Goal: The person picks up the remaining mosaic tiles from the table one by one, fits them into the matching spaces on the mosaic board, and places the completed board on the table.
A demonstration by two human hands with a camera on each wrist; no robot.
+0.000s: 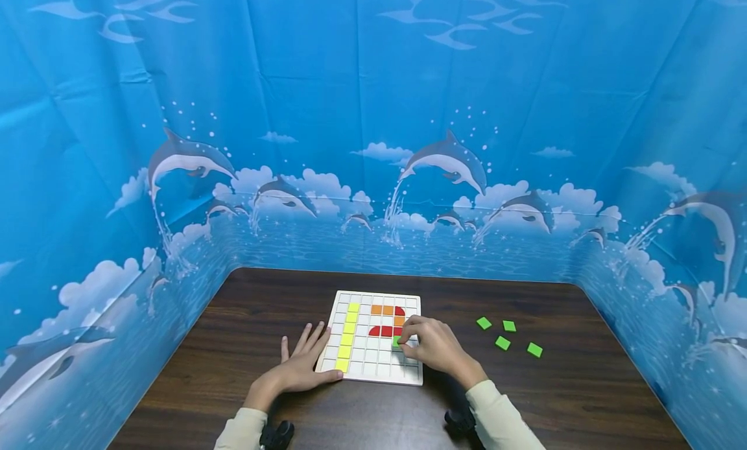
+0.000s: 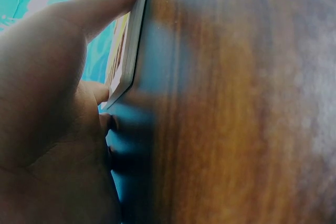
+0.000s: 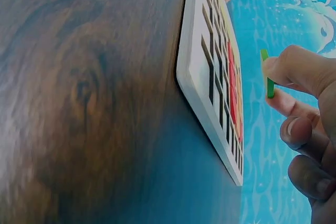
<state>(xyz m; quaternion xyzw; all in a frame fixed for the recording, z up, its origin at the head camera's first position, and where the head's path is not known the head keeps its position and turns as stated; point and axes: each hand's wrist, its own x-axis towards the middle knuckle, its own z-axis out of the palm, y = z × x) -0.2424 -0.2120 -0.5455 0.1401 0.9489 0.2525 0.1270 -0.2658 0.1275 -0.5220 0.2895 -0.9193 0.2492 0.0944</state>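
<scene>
A white gridded board (image 1: 370,371) lies on the table, with a column of yellow square tiles (image 1: 347,340) along its left part. Orange tiles (image 1: 382,310) and red tiles (image 1: 386,331), some with a rounded side, sit in cells to the right. My left hand (image 1: 297,367) rests at the board's lower left corner, fingers straight along the left side and thumb on the near edge. Between thumb and index finger, my right hand (image 1: 436,347) pinches a green square tile (image 3: 270,88). In the right wrist view this tile is held on edge, apart from the board (image 3: 195,74).
Several loose green tiles (image 1: 502,343) lie on the dark wooden table (image 1: 583,385) to the right of the board. A blue curtain (image 1: 327,145) printed with dolphins encloses the table's back and sides. Black straps (image 1: 277,434) sit at the wrists.
</scene>
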